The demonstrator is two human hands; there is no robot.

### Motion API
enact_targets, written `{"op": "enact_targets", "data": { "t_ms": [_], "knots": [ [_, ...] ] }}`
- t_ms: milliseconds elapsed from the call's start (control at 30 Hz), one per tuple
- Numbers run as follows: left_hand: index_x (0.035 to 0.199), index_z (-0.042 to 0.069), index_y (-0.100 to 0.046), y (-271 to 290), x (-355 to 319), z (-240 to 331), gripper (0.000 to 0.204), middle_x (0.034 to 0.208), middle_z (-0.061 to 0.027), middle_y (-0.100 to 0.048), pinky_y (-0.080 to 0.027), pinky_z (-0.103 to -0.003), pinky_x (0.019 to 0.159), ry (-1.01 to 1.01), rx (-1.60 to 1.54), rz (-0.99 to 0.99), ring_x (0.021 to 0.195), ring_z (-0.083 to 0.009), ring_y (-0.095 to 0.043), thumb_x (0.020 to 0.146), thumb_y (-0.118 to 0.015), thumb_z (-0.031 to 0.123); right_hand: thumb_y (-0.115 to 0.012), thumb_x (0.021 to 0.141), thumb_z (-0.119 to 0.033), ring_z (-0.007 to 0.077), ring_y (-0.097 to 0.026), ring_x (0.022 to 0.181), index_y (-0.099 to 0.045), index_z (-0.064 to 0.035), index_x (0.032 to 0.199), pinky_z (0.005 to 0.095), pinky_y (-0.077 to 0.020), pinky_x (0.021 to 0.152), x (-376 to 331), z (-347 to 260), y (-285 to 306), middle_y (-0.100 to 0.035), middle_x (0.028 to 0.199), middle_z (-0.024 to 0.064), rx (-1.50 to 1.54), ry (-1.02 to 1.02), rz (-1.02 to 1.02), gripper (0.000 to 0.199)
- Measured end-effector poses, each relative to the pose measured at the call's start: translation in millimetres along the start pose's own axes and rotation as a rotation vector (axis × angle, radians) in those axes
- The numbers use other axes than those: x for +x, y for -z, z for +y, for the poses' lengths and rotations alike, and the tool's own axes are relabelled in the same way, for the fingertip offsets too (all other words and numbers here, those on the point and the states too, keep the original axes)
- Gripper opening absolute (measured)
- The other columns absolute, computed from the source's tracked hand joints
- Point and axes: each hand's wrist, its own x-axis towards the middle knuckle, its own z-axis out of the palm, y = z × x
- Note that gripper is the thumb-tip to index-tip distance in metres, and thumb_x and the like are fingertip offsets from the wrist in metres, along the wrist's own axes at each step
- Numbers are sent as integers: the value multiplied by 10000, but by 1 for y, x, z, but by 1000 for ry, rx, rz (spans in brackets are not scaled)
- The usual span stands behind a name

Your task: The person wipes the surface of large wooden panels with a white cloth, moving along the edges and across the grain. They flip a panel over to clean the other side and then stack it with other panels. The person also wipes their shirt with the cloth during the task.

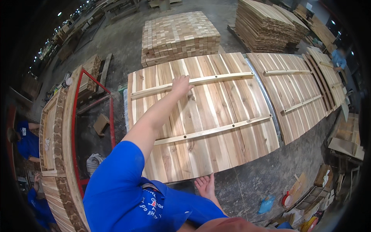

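A wide panel of joined wooden boards (216,100) lies before me, with two pale battens fixed across it. My left hand (181,84) reaches over the panel, its fingers closed over the far batten (228,77). The near batten (216,129) runs below it, dotted with dark holes. At the panel's near edge is my right hand (206,186), palm up. Its fingers are apart and stretched toward the edge, the thumb close to the wood. Whether the fingertips bear on the underside cannot be made out.
More battened panels (290,89) continue to the right. Stacked wood blocks (179,34) and stacked boards (262,27) stand beyond. A red metal frame (112,120) is at left. Co-workers (28,139) are at far left, another person (339,60) at far right. A blue bag (266,204) lies lower right.
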Motion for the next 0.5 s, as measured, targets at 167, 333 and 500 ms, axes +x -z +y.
{"op": "enact_targets", "data": {
  "t_ms": [167,333,500],
  "knots": [
    [1155,58,-585,-30,47,25,477,1158,-129,-603,-446,-456,940,29,-11,-101,1134,-319,-550,838,-676,404,-377,942,-642,335,-413,1299,-276,27,1439,447,-344,1072,-8,-10,-5,-419,1408,214,6,-49,-97,840],
    [980,72,-689,-44,53,9,307,987,-136,-663,-507,-433,854,71,-37,-130,1011,-315,-615,817,-687,332,-392,944,-626,338,-373,1332,-258,-35,1468,469,-313,1101,-2,-15,-13,-360,1461,186,15,-74,-121,802],
    [928,72,-681,-40,20,7,293,958,-116,-672,-508,-442,819,-13,-133,-29,967,-308,-623,793,-674,332,-435,908,-649,360,-334,1359,-248,-85,1485,513,-289,1114,-23,2,-25,-321,1497,163,150,46,-71,829]
  ]
}}
